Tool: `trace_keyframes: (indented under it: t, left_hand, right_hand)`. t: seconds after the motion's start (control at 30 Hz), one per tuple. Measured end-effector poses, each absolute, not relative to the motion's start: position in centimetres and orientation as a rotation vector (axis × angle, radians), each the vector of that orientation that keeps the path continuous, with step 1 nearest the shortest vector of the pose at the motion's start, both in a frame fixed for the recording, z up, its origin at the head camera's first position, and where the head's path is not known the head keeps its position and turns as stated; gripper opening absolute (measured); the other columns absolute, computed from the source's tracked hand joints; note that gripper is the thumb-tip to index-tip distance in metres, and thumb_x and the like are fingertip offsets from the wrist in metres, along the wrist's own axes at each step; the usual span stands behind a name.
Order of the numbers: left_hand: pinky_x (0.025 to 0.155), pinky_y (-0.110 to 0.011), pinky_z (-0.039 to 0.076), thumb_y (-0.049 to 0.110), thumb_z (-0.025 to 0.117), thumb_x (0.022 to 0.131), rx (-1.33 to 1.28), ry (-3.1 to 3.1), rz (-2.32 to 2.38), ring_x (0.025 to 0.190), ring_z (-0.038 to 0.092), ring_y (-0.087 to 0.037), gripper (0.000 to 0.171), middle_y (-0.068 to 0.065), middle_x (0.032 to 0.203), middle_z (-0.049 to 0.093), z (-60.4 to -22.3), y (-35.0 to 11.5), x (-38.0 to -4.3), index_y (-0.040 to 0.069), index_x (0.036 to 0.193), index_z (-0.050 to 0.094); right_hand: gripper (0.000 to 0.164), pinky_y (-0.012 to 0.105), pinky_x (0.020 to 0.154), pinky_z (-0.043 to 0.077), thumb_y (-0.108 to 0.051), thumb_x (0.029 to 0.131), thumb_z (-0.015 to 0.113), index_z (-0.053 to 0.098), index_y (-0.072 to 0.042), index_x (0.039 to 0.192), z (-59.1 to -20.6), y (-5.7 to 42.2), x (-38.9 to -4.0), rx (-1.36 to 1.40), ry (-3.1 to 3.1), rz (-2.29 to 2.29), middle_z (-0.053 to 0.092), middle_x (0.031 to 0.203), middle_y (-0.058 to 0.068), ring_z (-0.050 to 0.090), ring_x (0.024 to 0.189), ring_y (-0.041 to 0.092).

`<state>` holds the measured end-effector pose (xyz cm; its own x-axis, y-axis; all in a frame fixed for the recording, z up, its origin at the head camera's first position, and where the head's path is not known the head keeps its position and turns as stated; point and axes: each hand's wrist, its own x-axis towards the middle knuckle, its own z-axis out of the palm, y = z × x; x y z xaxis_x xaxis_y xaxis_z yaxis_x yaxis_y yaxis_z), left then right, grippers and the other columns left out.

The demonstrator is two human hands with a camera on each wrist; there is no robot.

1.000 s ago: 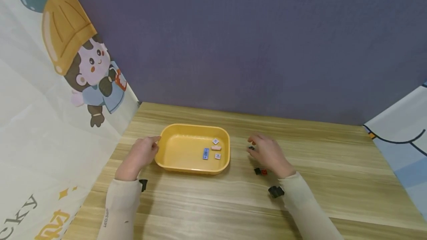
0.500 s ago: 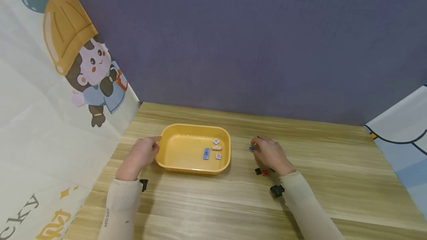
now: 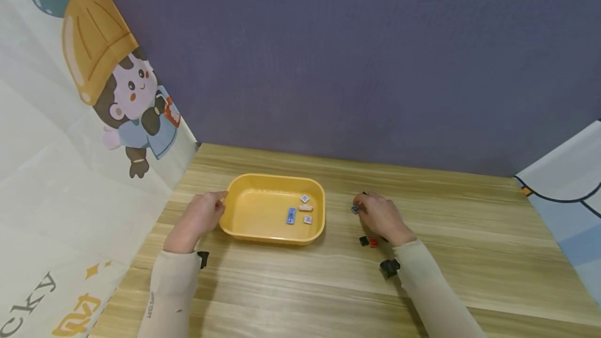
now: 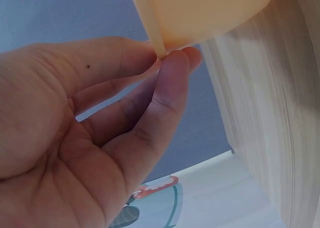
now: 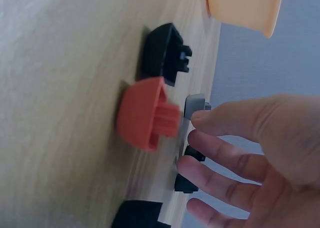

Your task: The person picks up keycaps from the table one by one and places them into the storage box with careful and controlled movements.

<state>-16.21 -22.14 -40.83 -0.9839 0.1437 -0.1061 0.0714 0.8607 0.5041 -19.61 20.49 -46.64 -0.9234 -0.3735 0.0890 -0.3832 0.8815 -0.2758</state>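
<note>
My left hand pinches the left rim of a yellow plastic tray between thumb and fingers. Inside the tray, towards its right end, lie a long blue keycap, a pink keycap and two whitish keycaps. Right of the tray, my right hand holds a grey-blue keycap at its thumb tip, low over the table; the index finger is hidden behind the thumb in the right wrist view. A red keycap and a black keycap lie stem up nearer me.
More black keycaps lie beyond the right fingertips, partly hidden by the hand. Another black piece shows at the bottom of the right wrist view. A dark blue wall stands behind the wooden table.
My right fingers have drawn closer together around the grey-blue keycap, which shows more plainly at their tips. The left hand keeps its grip on the tray rim.
</note>
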Motion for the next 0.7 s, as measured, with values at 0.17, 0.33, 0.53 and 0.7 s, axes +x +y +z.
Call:
trace_keyframes:
  t: [0.17, 0.33, 0.53, 0.7]
  left_hand:
    - [0.051, -0.029, 0.044, -0.003, 0.055, 0.098, 0.165, 2.893, 0.777, 0.055, 0.047, -0.015, 0.042, -0.014, 0.089, 0.064, -40.80, -22.13, -16.25, -0.011, 0.139, 0.051]
    - [0.051, -0.029, 0.044, -0.002, 0.054, 0.098, 0.151, 2.892, 0.781, 0.056, 0.047, -0.016, 0.042, -0.013, 0.090, 0.064, -40.70, -22.09, -16.27, -0.011, 0.139, 0.051]
    - [0.051, -0.029, 0.044, -0.002, 0.054, 0.098, 0.153, 2.894, 0.774, 0.056, 0.047, -0.015, 0.042, -0.013, 0.087, 0.063, -40.73, -22.10, -16.23, -0.011, 0.139, 0.051]
    - [0.050, -0.029, 0.043, -0.002, 0.054, 0.098, 0.158, 2.899, 0.771, 0.055, 0.046, -0.015, 0.042, -0.013, 0.087, 0.063, -40.84, -22.15, -16.19, -0.011, 0.139, 0.051]
  right_hand:
    - [0.019, 0.048, 0.065, 0.053, -0.006, 0.090, 0.071, 0.074, -0.010, 0.109, -46.62, 20.43, -19.70, 0.591, -3.012, 0.447, 0.065, 0.094, 0.008, 0.065, 0.082, 0.029]
    - [0.017, 0.047, 0.064, 0.053, -0.008, 0.091, 0.071, 0.074, -0.011, 0.107, -46.61, 20.53, -19.69, 0.589, -3.028, 0.449, 0.063, 0.094, 0.007, 0.064, 0.080, 0.027]
    - [0.014, 0.044, 0.063, 0.051, -0.011, 0.092, 0.072, 0.072, -0.010, 0.106, -46.60, 20.72, -19.55, 0.577, -3.058, 0.474, 0.061, 0.092, 0.005, 0.061, 0.078, 0.023]
    - [0.019, 0.048, 0.072, 0.053, -0.012, 0.092, 0.072, 0.071, -0.008, 0.110, -46.61, 20.82, -19.32, 0.557, -3.065, 0.547, 0.064, 0.100, 0.008, 0.063, 0.087, 0.027]
